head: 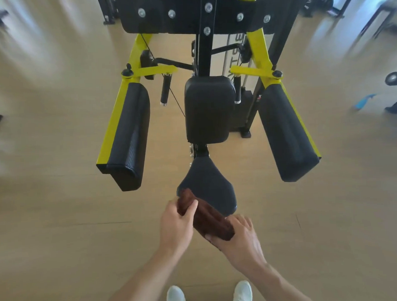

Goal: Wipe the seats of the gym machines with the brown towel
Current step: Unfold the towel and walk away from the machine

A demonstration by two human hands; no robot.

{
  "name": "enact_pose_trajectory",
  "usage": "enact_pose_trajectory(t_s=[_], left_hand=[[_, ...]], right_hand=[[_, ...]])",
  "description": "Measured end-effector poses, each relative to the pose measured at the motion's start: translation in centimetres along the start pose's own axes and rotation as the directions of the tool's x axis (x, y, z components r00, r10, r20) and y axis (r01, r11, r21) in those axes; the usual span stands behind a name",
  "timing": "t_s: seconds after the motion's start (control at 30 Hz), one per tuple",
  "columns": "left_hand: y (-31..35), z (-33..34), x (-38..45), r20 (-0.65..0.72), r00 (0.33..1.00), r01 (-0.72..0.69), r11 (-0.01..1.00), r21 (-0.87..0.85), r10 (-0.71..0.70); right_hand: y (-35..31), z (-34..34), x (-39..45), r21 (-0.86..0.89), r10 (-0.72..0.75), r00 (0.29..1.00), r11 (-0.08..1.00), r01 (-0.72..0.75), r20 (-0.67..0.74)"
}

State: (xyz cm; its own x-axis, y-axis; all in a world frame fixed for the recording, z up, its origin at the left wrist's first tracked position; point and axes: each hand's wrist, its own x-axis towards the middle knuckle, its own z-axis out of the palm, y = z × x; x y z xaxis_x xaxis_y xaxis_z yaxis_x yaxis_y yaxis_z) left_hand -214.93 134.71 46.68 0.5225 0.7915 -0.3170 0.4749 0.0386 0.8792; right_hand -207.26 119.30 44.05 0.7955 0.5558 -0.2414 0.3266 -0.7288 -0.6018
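Two hands [175, 223] [237, 236] gripping one brown towel [206, 217], one seat [209, 188]

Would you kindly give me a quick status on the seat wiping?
Both hands, left and right, grip the towel. Towel over seat's near edge. Nothing in the way.

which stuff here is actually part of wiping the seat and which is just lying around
Part of the job:
- brown towel, folded, held by the left hand and right hand
- black seat of the yellow machine, with the towel at its near edge

Just lying about:
- blue item on the floor at the right
- dark shoe beside it
- dark disc at the right edge
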Motion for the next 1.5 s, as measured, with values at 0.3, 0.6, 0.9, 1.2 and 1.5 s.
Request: enact_pose_trajectory(t_s=[0.3,0.6,0.9,1.2,1.5], left_hand=[[5.2,0.5,-1.7,0.374,0.925,0.062,0.948,-0.313,0.063],[6.8,-1.2,0.4,0.184,0.981,-0.023,0.979,-0.202,0.061],[2.6,-1.2,3.9,-0.054,0.998,-0.024,0.989,0.149,0.032],[0.8,7.0,2.0,0.238,0.966,0.081,0.991,0.110,-0.105],[6.9,23.8,-6.1,0.554,0.830,-0.057,0.981,0.184,-0.056]], right_hand=[[2.5,-5.6,0.9,0.474,-0.047,0.991,0.881,-0.020,0.128],[0.8,-7.6,4.3,0.301,-0.184,0.957,0.947,0.111,0.224],[4.2,-6.8,3.3,0.409,0.270,0.923,0.836,-0.365,0.273],[7.7,-6.1,0.3,0.723,0.682,0.699,0.371,-0.583,0.214],[12.5,-12.5,-1.0,0.844,0.612,0.787,0.382,-0.377,0.074]])
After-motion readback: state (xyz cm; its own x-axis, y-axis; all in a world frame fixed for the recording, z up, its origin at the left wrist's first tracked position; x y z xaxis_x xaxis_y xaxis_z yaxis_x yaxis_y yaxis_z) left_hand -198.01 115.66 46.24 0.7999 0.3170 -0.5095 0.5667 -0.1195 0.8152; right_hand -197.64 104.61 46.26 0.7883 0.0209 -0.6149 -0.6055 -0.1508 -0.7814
